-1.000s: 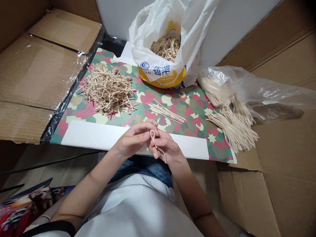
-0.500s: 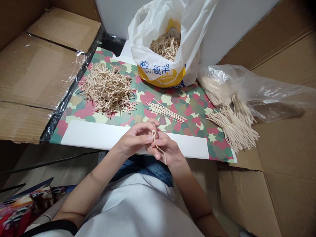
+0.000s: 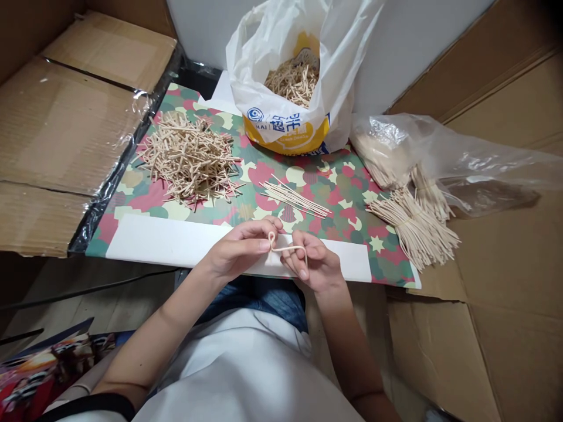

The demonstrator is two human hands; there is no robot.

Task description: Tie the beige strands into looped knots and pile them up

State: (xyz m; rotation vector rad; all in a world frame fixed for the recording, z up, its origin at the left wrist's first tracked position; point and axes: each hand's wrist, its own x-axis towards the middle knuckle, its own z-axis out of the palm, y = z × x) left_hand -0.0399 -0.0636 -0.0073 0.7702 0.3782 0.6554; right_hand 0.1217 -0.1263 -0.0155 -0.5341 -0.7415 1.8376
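My left hand [image 3: 241, 245] pinches a thin pale rattan reed [image 3: 288, 248] between thumb and fingers, just where a small loop rises at its left end. From the loop the reed runs right to my right hand [image 3: 315, 261], whose thumb and curled fingers hold the free end, bent downward there. Both hands are above the white front strip of the table cover. Beyond them several straight reeds [image 3: 297, 198] lie loose on the patterned cover [image 3: 246, 214]. A heap of short, bent reed pieces [image 3: 189, 158] lies at the left.
Behind stands a white and yellow plastic bag [image 3: 285, 129] with more pieces inside. Tied reed bundles [image 3: 416, 225] lie at the right beside a clear plastic bag [image 3: 466, 152]. Cardboard [image 3: 65, 117] borders the left side, and a cardboard panel [image 3: 510, 252] the right.
My right hand has moved right, away from my left, drawing the reed's tail from hanging down to nearly level. My left hand keeps its pinch at the loop.
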